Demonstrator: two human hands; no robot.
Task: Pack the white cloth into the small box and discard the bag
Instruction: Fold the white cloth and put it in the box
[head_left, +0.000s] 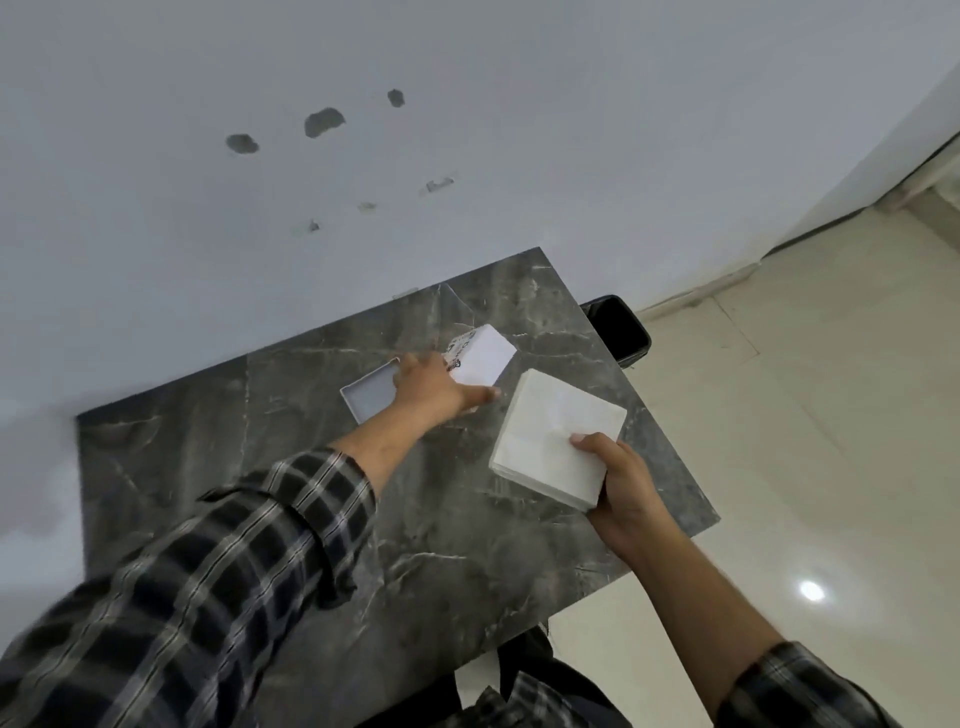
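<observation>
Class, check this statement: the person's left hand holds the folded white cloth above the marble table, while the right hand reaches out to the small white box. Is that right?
Not quite: the hands are swapped. In the head view the right hand holds the folded white cloth above the marble table, while the left hand reaches out to the small white box.

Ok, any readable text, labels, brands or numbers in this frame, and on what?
No text here can be read.
Dark print on the side of the small box, by the left hand: too blurred to read.
White cloth in the right hand: no print visible.
</observation>
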